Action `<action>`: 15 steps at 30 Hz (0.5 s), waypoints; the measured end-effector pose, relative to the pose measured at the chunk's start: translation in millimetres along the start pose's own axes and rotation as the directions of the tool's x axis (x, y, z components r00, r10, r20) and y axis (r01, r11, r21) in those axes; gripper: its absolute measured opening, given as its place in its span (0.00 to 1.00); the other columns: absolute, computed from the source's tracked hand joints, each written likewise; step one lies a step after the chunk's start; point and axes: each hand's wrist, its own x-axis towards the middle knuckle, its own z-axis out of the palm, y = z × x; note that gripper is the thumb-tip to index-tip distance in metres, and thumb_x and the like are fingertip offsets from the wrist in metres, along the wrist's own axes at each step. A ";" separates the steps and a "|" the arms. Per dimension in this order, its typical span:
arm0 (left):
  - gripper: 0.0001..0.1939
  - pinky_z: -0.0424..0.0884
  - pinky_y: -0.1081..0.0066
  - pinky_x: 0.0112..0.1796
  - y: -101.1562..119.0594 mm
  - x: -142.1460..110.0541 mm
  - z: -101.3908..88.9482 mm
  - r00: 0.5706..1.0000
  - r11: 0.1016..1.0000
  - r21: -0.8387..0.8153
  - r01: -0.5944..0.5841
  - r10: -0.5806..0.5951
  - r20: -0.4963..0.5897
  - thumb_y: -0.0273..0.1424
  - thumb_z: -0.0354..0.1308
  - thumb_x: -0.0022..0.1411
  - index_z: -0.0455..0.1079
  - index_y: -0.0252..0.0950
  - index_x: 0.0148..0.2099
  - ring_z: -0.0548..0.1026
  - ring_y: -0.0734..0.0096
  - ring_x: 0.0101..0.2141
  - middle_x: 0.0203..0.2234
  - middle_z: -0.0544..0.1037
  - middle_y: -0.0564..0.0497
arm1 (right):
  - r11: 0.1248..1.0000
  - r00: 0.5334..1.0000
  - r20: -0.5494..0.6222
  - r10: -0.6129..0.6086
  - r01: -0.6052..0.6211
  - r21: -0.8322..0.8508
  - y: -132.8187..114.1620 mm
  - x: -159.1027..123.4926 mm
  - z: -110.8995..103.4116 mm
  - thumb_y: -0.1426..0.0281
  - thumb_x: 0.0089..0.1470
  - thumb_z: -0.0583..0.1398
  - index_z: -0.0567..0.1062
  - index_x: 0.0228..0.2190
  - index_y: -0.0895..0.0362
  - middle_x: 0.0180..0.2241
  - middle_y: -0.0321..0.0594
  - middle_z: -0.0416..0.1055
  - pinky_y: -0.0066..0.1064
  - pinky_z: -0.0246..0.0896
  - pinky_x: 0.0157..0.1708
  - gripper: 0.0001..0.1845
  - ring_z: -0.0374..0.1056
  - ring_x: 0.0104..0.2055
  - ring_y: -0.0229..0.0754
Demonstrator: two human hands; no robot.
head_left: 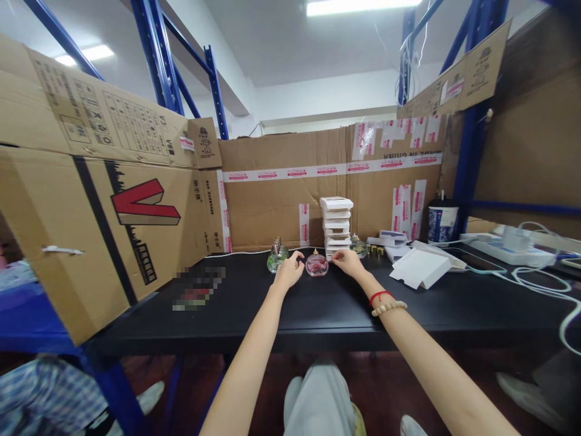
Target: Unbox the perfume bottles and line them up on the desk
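Note:
A small round pink glass bottle (316,265) stands on the black table (318,309) between my two hands. My left hand (289,270) rests just left of it, fingers curled, thumb and forefinger reaching toward the bottle. Just right of the bottle, my right hand (347,261) has its fingertips pinched together; what they hold is too small to make out. A green-tinted glass bottle (276,257) stands left of my left hand. Behind the hands rises a stack of small white boxes (336,225), with another glass bottle (358,245) beside it.
Cardboard walls (281,194) enclose the table at the back and left. At right lie flat white boxes (420,266), a blue-and-white cup (442,223), a white power strip (508,248) and cables (544,281). Blue rack posts (465,151) stand at right. Another person's legs and shoes (149,396) show lower left.

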 end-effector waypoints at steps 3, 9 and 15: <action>0.12 0.55 0.77 0.26 1.0 -0.5 -1.0 1.000 1.000 -0.002 -0.001 0.001 0.003 0.27 0.47 0.58 0.65 0.40 0.44 0.66 0.75 0.22 0.14 0.62 0.60 | 1.000 1.000 -0.024 0.017 -0.017 -0.013 2.1 1.2 0.8 0.78 0.41 0.59 0.75 0.22 0.60 0.26 0.40 0.75 0.25 0.62 0.32 0.04 0.70 0.29 0.37; 0.12 0.54 0.77 0.25 2.4 -1.6 -2.1 1.000 1.000 -0.008 0.001 -0.001 0.009 0.26 0.46 0.57 0.65 0.40 0.43 0.66 0.75 0.22 0.14 0.60 0.61 | 0.997 0.995 -0.060 0.075 -0.077 -0.028 5.8 2.0 0.9 0.77 0.41 0.59 0.75 0.21 0.59 0.26 0.40 0.75 0.25 0.62 0.33 0.05 0.70 0.30 0.37; 0.12 0.54 0.77 0.25 2.3 -2.4 -2.6 1.000 1.000 -0.016 0.006 -0.005 0.015 0.26 0.46 0.57 0.65 0.40 0.43 0.65 0.76 0.22 0.14 0.60 0.61 | 0.990 0.988 -0.065 0.141 -0.141 0.007 5.9 1.6 -0.4 0.79 0.39 0.60 0.75 0.21 0.59 0.24 0.39 0.75 0.25 0.62 0.31 0.05 0.71 0.29 0.37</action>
